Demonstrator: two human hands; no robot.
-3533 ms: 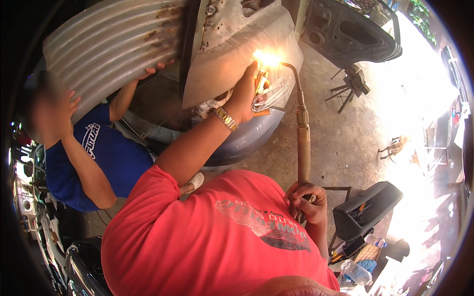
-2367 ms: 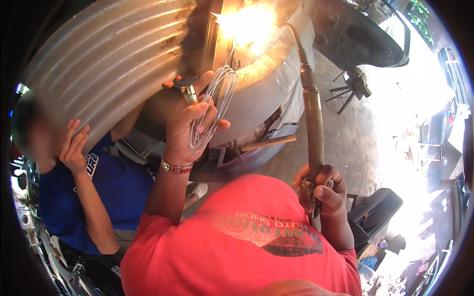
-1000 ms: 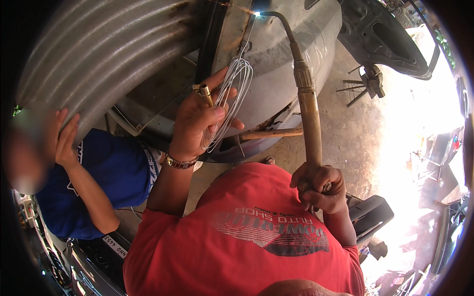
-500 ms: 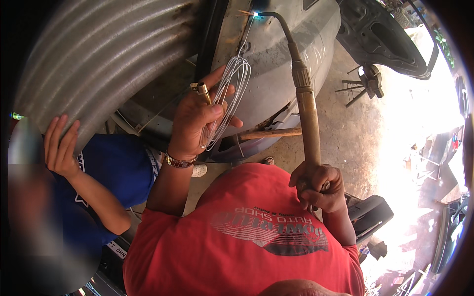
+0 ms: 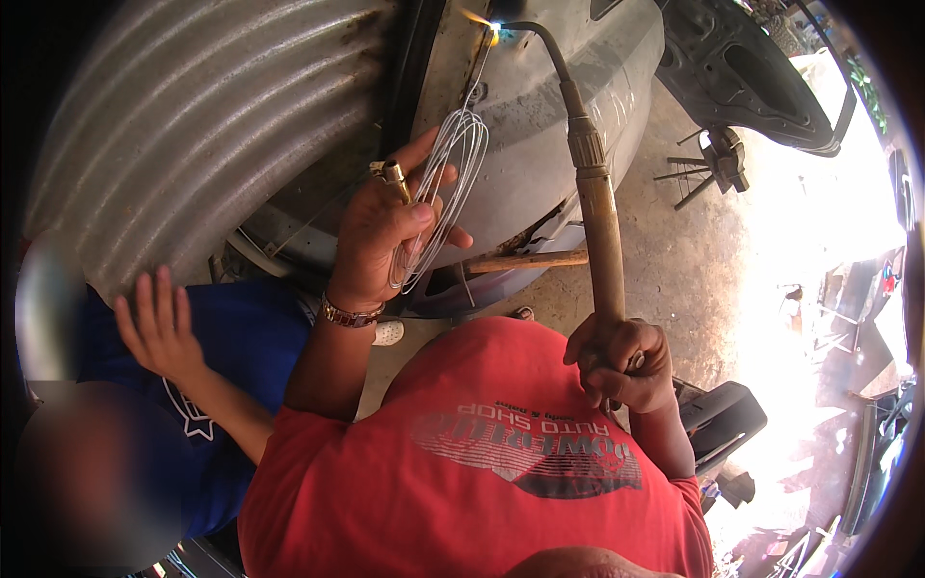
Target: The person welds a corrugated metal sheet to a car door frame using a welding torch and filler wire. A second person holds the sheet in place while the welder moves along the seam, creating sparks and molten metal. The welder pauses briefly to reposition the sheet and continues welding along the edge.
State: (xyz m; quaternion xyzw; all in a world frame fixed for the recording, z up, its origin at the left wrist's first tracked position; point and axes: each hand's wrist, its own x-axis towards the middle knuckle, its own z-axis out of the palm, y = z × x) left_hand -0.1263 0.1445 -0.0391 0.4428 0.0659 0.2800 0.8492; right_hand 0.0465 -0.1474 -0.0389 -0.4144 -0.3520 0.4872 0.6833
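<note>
My right hand is wrapped round the handle of a gas welding torch. The torch's thin neck curves left at the top, and a bright flame burns at its tip. A looped coil of thin filler wire is gripped in my left hand; its free end runs up to the flame. The same hand also has a small brass-coloured cylinder between thumb and fingers. At the flame lies the edge of a grey car body panel.
A person in a blue shirt stands at the left, one hand beside a corrugated metal sheet. A wooden stick juts from below the panel. At right are a dark car door and a small metal stand.
The flame at the torch tip has turned more yellow-orange. The co-worker's hand has moved down and right, and the corrugated sheet has shifted. My own hands look nearly still.
</note>
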